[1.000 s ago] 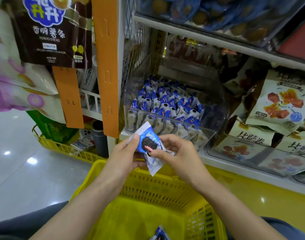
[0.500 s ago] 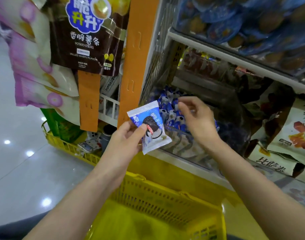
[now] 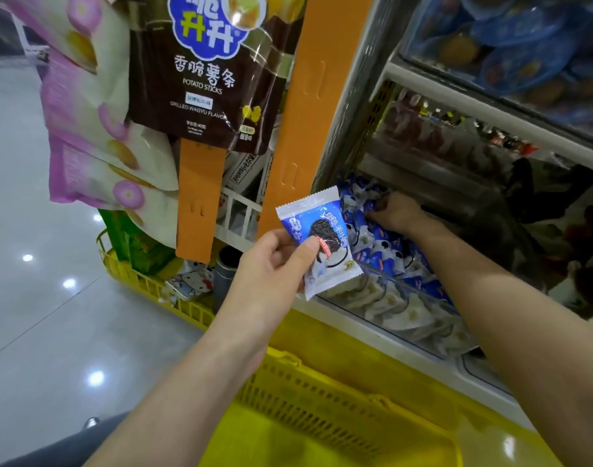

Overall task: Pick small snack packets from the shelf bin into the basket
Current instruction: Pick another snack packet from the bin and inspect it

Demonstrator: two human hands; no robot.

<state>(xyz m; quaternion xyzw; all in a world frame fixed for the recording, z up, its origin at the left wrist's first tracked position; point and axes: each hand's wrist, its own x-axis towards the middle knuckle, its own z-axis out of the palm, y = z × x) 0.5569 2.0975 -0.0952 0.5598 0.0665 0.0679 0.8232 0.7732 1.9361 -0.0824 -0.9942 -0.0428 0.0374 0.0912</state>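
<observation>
- Progress is being judged as part-way: one snack packet (image 3: pixel 322 244) is being pinched between the thumb and fingers of the left hand (image 3: pixel 271 264), lifted clear of the shelf bin (image 3: pixel 423 320) and not yet dropped
- That snack packet is being held upright above the far rim of the yellow basket (image 3: pixel 322 396), toward 12 o'clock from the basket's middle and just in front of the bin's near left corner
- The right hand (image 3: pixel 394 212) is being reached into the shelf bin at about 2 o'clock from the left hand, and the two hands are being worked well apart
- Its fingers are being curled down among the loose packets (image 3: pixel 392 261); whether one of them is being gripped cannot be told
- No packet is being shown in the part of the yellow basket that is in view; its near end, toward 6 o'clock, is being cut off by the frame, so the count already inside cannot be told
- What is left is being judged as follows: the held snack packet is waiting to be lowered toward 6 o'clock into the yellow basket, and a further one is likely being sought by the right hand
- The shelf bin is being shown well stocked, so supply is not being seen as a limit
- A potato sticks bag (image 3: pixel 207 72) is being displayed at 10 o'clock from the held packet, beside an orange strip (image 3: pixel 305 112); neither is being touched
</observation>
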